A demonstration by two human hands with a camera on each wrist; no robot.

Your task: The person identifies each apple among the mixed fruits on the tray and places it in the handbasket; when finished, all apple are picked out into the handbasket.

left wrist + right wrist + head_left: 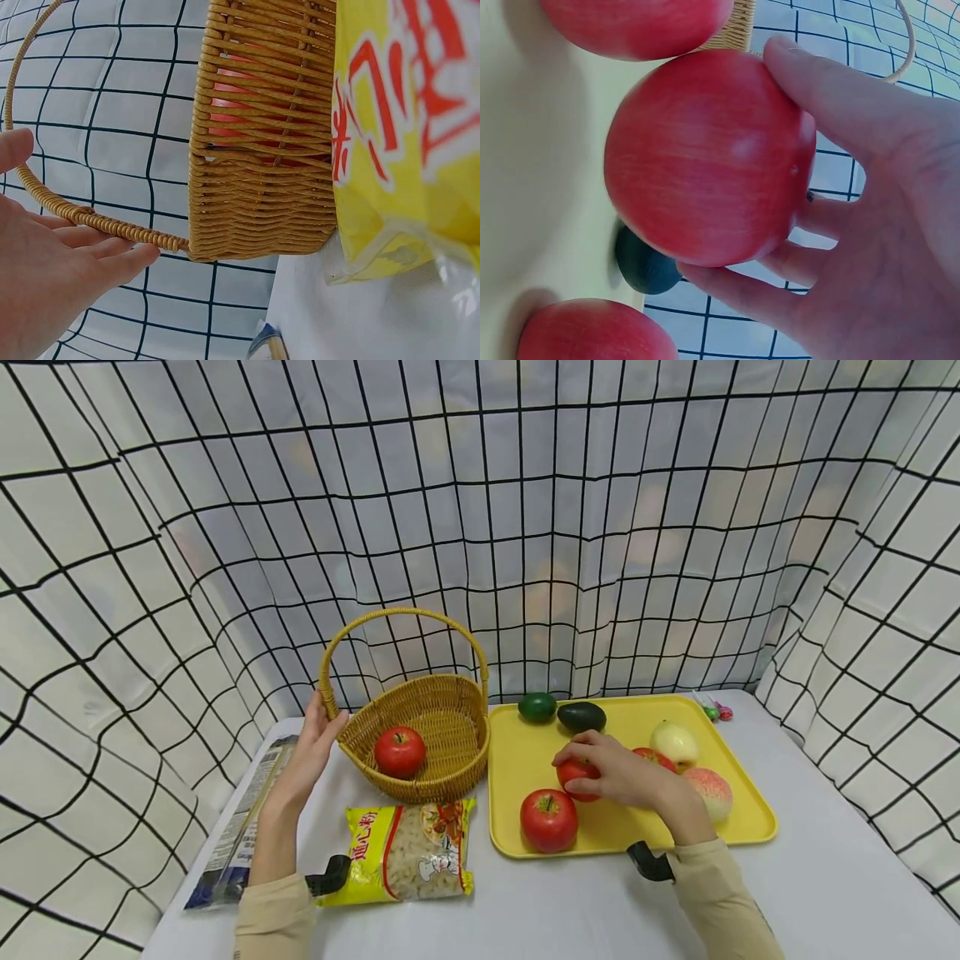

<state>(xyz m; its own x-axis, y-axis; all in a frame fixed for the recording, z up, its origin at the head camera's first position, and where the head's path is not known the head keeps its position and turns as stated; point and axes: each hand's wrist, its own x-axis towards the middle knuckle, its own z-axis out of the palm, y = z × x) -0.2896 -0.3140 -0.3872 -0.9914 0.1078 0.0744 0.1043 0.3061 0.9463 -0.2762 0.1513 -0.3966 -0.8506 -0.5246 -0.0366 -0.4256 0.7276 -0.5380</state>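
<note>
My left hand (311, 747) is at the left side of a wicker basket (442, 787), its nearly straight fingers touching the arched handle (112, 225). The thumb is raised apart on the handle's other side. A red apple (400, 752) lies inside the basket. Over the yellow tray (622, 843), my right hand (618, 770) holds another red apple (712, 157), fingers and thumb curved around its sides. Just in front of it on the tray sits one more red apple (549, 821). Two dark green avocados, one greener (537, 707) and one darker (582, 717), lie at the tray's back edge.
On the tray's right are a partly hidden red apple (654, 757), a pale yellow fruit (674, 742) and a peach (710, 793). A yellow food bag (408, 852) lies before the basket, a long dark package (240, 835) to the left. Small wrapped candies (720, 712) are behind the tray.
</note>
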